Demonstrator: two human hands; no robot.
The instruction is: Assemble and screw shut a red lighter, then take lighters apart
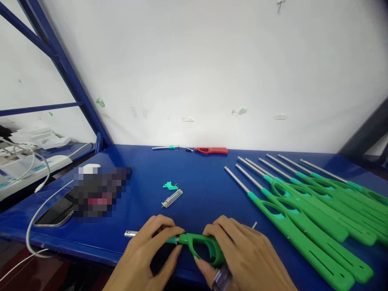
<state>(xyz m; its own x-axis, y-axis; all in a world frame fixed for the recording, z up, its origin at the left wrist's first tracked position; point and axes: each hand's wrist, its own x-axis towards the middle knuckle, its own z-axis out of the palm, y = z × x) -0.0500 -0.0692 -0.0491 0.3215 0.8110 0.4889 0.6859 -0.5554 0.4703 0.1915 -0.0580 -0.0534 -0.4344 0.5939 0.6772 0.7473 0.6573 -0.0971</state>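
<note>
Near the table's front edge, my left hand (151,250) pinches the front of a green lighter (189,239), where its teal collar meets the body. The lighter's metal tube sticks out to the left of that hand. My right hand (242,250) grips the lighter's body around the trigger opening, and a clear dark-tinted part (222,278) shows under its thumb. Beyond the hands, a small teal piece (170,186) and a transparent fuel tank (172,198) lie on the blue table (200,173).
Several green lighters (306,238) with metal tubes lie side by side at the right. Against the wall are a red lighter body (212,150) and a loose metal tube (163,148). A phone (57,210) and white cable (30,226) are at the left.
</note>
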